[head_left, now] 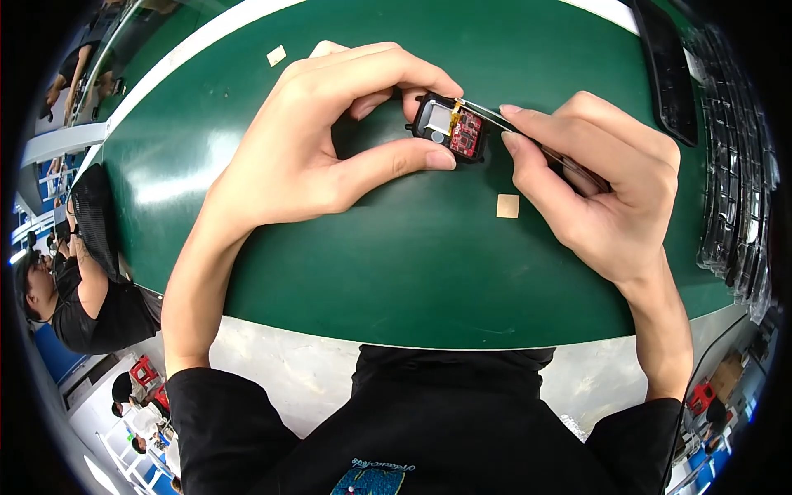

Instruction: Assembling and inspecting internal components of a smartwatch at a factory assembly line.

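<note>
My left hand (322, 136) grips a small black device casing (423, 115) between thumb and fingers, just above the green table. Inside the casing sit a red circuit board (468, 134), a silvery-white rectangular part (437, 118) and a small round grey part (438, 137). A strip of amber film lies between the board and the white part. My right hand (606, 165) is closed on a pair of metal tweezers (487, 115). Their tips reach the casing's upper edge beside the amber strip; whether they pinch anything is too small to tell.
On the green table (396, 272) lie a small beige square (507, 206) near my right hand and another pale square (276, 55) at the far left. Stacked clear plastic trays (734, 181) and a black tray (667, 74) line the right side. A person (91, 289) sits at the left.
</note>
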{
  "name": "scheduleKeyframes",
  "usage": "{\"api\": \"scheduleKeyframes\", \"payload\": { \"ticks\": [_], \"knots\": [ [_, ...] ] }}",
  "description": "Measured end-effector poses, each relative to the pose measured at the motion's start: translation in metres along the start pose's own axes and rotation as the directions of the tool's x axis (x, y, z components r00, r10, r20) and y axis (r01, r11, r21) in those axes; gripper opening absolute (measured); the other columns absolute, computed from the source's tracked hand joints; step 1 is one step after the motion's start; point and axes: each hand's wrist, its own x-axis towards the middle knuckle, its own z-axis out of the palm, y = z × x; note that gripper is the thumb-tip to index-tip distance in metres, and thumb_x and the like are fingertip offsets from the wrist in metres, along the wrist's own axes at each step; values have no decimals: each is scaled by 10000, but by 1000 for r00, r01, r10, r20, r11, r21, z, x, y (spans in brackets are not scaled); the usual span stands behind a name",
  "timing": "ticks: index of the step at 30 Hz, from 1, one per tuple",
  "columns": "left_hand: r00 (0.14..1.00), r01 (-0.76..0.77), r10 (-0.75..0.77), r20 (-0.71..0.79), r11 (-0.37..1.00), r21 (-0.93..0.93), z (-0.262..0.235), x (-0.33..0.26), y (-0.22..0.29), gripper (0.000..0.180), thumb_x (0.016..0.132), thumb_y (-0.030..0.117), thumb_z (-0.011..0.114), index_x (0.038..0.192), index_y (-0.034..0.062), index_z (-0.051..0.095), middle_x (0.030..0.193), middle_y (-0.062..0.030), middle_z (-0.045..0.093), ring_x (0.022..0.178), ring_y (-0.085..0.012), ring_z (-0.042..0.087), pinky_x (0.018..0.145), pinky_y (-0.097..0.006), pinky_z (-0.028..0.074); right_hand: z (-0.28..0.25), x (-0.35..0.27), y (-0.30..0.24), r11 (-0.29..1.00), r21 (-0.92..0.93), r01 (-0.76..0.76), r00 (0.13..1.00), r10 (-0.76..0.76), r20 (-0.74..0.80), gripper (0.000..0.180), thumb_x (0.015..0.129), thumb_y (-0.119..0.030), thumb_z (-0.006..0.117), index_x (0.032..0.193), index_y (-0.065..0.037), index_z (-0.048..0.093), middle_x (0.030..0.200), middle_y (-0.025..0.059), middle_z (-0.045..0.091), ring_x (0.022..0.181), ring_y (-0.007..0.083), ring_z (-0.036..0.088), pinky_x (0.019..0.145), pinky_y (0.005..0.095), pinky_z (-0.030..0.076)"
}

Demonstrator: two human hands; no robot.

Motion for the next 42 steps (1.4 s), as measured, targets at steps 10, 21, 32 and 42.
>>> {"api": "scheduleKeyframes", "payload": {
  "ticks": [10,21,32,42],
  "knots": [
    [999,4,1,47,996,-91,-6,-2,-5,540,740,90,926,1264,48,799,1057,-24,756,780,-154,452,782,-309,413,-5,2,-2,971,180,-157,986,144,86,168,907,57,800,1064,41,855,686,33,657,573,56,518,525,257,335],
    [997,-1,4,80,999,-42,-10,-4,-3,524,757,105,913,1270,73,808,1073,-20,757,794,-146,457,817,-312,388,-8,5,-3,971,161,-176,977,153,147,158,881,46,802,1029,41,855,668,30,632,560,62,489,522,270,309],
    [996,-65,68,51,996,-57,-5,-1,-3,462,779,132,912,1226,83,808,1022,-19,747,792,-142,497,780,-309,385,-8,5,-3,974,151,-168,977,145,156,161,868,56,802,1020,39,854,668,26,621,566,67,498,523,272,311],
    [993,-108,108,44,994,-16,-1,0,-3,404,787,130,920,1172,79,809,976,-18,739,760,-151,520,765,-310,390,-7,1,-2,970,165,-181,977,158,142,177,858,60,807,1026,36,855,672,26,625,568,68,506,522,266,329]
  ]
}}
